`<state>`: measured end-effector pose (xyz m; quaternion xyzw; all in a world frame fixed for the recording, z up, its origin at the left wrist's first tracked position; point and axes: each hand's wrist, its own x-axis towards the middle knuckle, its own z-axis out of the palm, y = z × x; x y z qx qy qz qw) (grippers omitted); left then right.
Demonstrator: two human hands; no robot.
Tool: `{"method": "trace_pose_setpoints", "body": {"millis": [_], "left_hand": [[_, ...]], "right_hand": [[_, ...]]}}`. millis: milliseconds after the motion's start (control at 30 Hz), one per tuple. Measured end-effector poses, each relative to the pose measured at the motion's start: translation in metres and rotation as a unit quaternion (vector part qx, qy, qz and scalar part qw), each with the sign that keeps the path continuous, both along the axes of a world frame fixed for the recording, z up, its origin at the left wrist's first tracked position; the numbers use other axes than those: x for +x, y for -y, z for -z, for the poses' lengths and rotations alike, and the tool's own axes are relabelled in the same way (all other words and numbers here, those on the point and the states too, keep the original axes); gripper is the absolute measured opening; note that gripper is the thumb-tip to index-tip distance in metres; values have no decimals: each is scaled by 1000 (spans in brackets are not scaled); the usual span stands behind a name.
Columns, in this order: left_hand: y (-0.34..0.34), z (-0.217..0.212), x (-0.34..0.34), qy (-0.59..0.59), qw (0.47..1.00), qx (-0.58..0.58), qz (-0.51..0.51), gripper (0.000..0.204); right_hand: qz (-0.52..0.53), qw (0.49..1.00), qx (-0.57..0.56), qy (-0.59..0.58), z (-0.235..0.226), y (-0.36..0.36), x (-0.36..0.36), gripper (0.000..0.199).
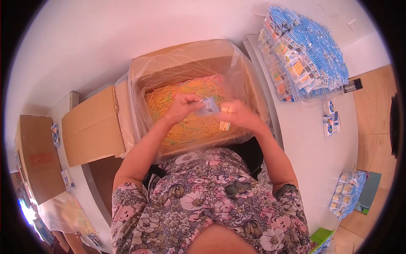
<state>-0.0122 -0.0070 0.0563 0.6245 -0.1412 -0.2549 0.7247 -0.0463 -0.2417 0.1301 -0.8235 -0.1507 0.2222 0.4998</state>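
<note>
My left hand [182,108] pinches the edge of a small clear plastic bag [208,106] with blue-and-white striping. In my right hand [240,116] is a bundle of short, thin sticks [225,125], mostly yellow and orange. That hand is close against the bag; whether its fingers also grip the bag cannot be made out. Both hands are over a large cardboard box [169,63] lined with clear plastic film. Inside it lies a loose heap of thin yellow, orange, pink and green sticks [186,131].
Right of the box, a clear bin [279,78] is piled with filled blue-striped packets [311,46]. A few packets [331,122] lie on the white table [313,165]; more packets [347,192] are stacked farther right. Another cardboard box [40,156] stands left, beyond an open flap [91,127].
</note>
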Motion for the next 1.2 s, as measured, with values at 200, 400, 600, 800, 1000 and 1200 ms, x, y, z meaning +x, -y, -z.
{"method": "trace_pose_setpoints", "body": {"millis": [200,400,600,800,1000,1200], "left_hand": [[4,-8,1,4,999,-29,-36,12],[6,-12,0,37,998,-45,-26,13],[5,-13,-1,27,998,-53,-30,14],[6,-13,-2,19,998,-50,-35,13],[5,-12,-1,23,998,-49,-37,15],[3,-14,1,15,999,-36,-33,14]], "right_hand": [[173,949,199,-173,-22,-1,12,15],[187,961,194,-63,-33,-29,24,15],[170,978,36,115,-30,-37,29,23],[162,978,12,133,-39,-40,28,25],[143,975,-44,164,-45,-43,25,23],[104,976,-31,187,-49,-51,22,26]]}}
